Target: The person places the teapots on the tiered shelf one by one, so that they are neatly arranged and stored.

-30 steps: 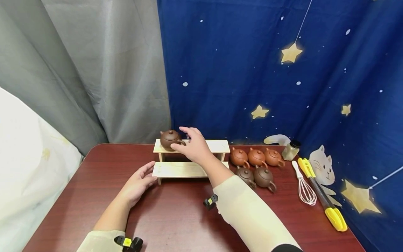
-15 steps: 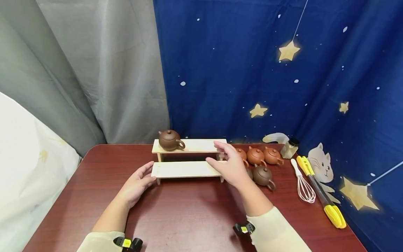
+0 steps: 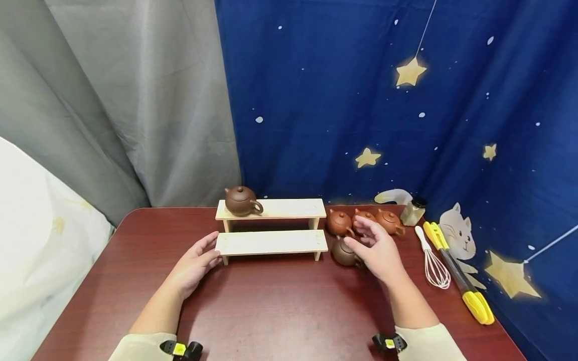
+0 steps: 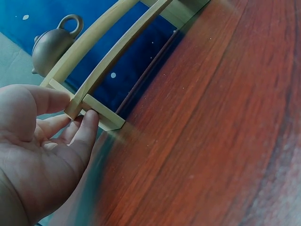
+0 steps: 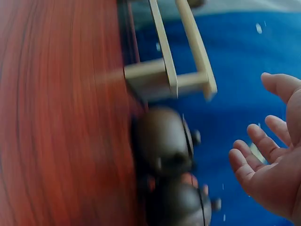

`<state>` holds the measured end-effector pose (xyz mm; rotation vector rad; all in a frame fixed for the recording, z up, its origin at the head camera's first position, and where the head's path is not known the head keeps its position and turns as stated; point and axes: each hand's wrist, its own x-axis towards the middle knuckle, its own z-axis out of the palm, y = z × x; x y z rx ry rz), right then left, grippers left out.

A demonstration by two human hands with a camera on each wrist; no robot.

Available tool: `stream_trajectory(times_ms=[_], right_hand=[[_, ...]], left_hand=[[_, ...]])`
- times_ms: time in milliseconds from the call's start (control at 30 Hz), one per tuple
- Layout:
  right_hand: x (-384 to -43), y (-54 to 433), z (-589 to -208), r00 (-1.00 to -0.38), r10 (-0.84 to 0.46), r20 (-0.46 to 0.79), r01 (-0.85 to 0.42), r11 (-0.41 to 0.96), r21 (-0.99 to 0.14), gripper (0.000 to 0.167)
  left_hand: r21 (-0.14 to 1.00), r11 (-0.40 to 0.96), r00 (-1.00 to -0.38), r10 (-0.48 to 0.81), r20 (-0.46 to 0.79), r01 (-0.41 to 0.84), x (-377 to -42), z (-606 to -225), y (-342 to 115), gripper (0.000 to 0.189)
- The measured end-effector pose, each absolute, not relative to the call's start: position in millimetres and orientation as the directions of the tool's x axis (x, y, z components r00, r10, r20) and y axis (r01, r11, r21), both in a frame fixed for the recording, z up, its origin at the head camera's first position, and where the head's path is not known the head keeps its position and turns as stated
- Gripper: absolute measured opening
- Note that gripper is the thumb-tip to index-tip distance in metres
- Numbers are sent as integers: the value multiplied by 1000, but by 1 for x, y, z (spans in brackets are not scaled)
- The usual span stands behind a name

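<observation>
A two-tier pale wooden display stand [image 3: 271, 243] stands on the table. My left hand [image 3: 194, 268] grips its lower left end, thumb and fingers on either side of the board and leg in the left wrist view. On the upper tier's left end sits a dark brown teapot [image 3: 239, 201]. My right hand [image 3: 381, 255] hovers, fingers spread and holding nothing, over the dark teapots right of the stand. One dark teapot [image 3: 344, 253] shows beside it; a second dark teapot [image 5: 181, 205] is hidden by the hand in the head view but blurred in the right wrist view.
Reddish-brown teapots [image 3: 338, 223] line up behind the dark ones. Farther right are a lidded jar [image 3: 413, 211], a white whisk [image 3: 434, 263] and yellow-tipped tongs [image 3: 458, 273] on the dark red table [image 3: 271, 311]. Curtains [image 3: 316, 100] hang behind the table.
My right hand has moved away from the teapot on the upper tier, rightward to above the dark teapots. The left hand stays at the stand's left end.
</observation>
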<state>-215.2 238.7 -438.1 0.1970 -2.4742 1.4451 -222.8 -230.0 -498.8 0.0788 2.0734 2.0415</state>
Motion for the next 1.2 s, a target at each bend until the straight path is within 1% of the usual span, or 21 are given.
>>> stream_trajectory(times_ms=[100, 200, 333, 600, 967, 1200], right_hand=[[-214, 258, -440, -964, 52, 260, -197, 517, -833, 66], [-215, 275, -443, -968, 67, 243, -172, 533, -829, 67], [-219, 291, -449, -971, 88, 223, -141, 544, -827, 71], [-225, 316, -467, -985, 115, 131, -42, 572, -819, 75], [-229, 322, -484, -998, 64, -5, 41, 580, -814, 82], [-230, 325, -490, -999, 15, -52, 51, 572, -818, 87]], left_hand=[[993, 21, -972, 200, -120, -118, -223, -500, -230, 71], [994, 13, -973, 207, -107, -107, -222, -499, -230, 71], [995, 7, -973, 209, -97, -98, -221, -498, -231, 71], [995, 21, -972, 215, -99, -97, -222, -499, -231, 70], [994, 16, -972, 206, -109, -108, -220, -497, -231, 70], [994, 19, -971, 210, -112, -110, -220, -497, -231, 70]])
